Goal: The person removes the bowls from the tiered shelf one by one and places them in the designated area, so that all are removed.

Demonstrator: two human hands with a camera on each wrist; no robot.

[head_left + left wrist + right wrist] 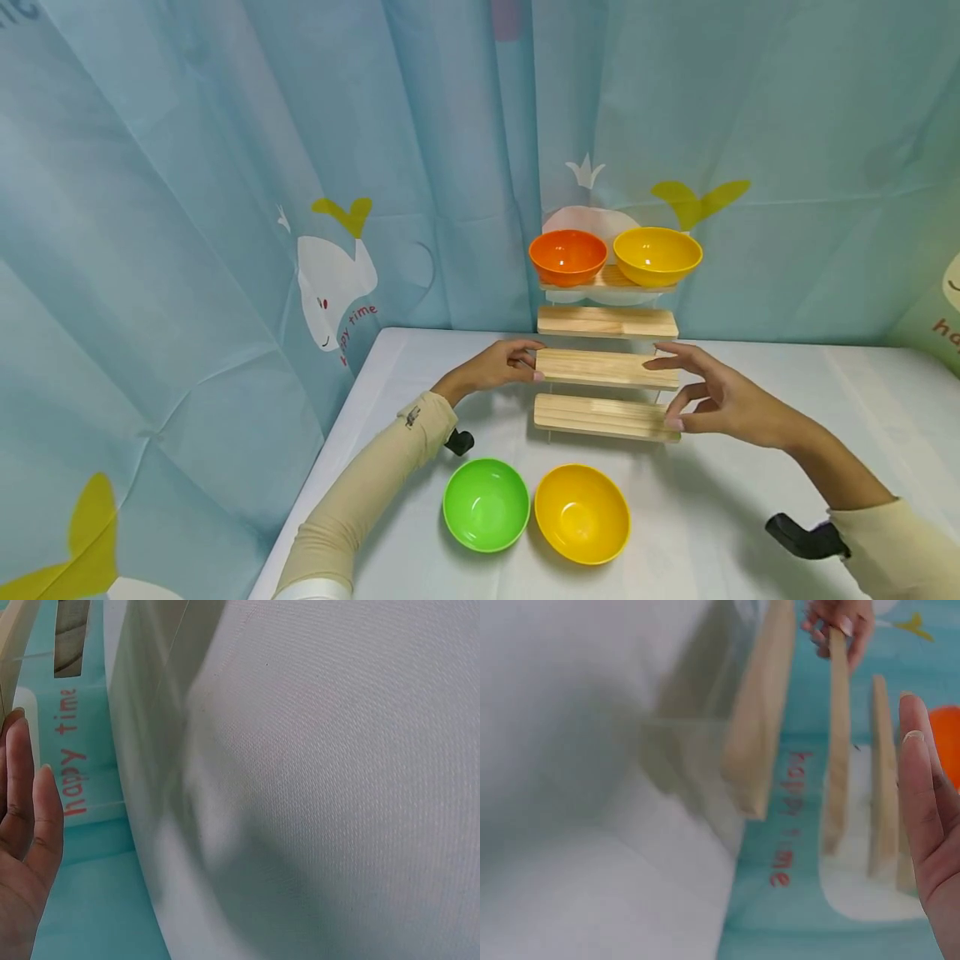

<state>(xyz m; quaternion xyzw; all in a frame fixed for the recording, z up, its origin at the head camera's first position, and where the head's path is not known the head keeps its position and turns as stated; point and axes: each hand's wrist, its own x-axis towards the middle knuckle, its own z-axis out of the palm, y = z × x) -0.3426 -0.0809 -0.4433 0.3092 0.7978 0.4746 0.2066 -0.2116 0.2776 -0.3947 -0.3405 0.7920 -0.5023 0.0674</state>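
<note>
A tiered wooden display stand (607,323) has several plank steps on clear side supports. My left hand (498,364) pinches the left end of its second step from the bottom, the thumb at the front. That same left hand (844,626) shows at the plank's end in the right wrist view. At the stand's right end, my right hand (712,392) is spread, thumb and index finger apart, near the two lower steps. An orange bowl (567,257) and a yellow bowl (657,255) sit side by side on the top step.
A green bowl (487,505) and a larger yellow bowl (582,514) stand on the white tabletop (750,517) before the stand. Behind the table hangs a light blue curtain (450,167) with whale prints. A black strap end (806,537) sticks out at the right wrist.
</note>
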